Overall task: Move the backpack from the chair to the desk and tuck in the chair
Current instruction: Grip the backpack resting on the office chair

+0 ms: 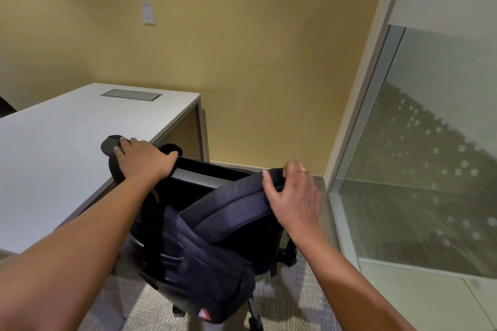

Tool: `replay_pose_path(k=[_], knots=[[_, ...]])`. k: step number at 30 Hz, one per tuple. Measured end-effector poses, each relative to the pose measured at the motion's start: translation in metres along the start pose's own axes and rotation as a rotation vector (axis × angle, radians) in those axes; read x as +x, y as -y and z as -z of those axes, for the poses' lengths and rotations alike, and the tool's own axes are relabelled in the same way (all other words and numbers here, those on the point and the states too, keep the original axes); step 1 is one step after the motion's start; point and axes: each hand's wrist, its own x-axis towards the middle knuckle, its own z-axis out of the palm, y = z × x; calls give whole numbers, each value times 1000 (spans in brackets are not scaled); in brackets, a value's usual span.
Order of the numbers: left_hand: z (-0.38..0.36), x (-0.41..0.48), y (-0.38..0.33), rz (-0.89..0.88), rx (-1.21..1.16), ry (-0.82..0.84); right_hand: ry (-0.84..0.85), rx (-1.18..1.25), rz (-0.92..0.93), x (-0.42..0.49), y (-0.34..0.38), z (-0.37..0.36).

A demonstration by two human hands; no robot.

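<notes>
Your left hand (145, 160) is curled over a padded black strap (111, 144) at the hard back rim of the chair (204, 176); lift both sides evenly, then swing left of it onto the smooth white bench (67, 129). Between your hands the soft navy backpack (204, 258) sags on the chair; your right hand (294, 196) pinches its other strap.

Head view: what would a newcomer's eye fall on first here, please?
The dark backpack on the chair, bottom centre, stands out first. The left hand and the right hand each grip one of its straps. Left of them lies the white desk; a glass partition fills the right.
</notes>
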Motion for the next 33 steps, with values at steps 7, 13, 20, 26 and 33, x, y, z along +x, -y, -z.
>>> replay_pose_path(k=[7, 13, 20, 26, 33], knots=[[-1, -3, -3, -109, 22, 39, -44, 658, -955, -19, 21, -7], [-3, -1, 0, -175, 35, 35, -84, 1185, -1191, -43, 67, -13], [-4, -2, 8, -286, 9, 36, -329, 819, -991, -66, 95, -11], [1, -4, 13, -364, -4, 46, -64, 52, 109, -99, 128, -20], [3, -8, 18, -428, -23, 43, 230, -665, 575, -84, 134, -53]])
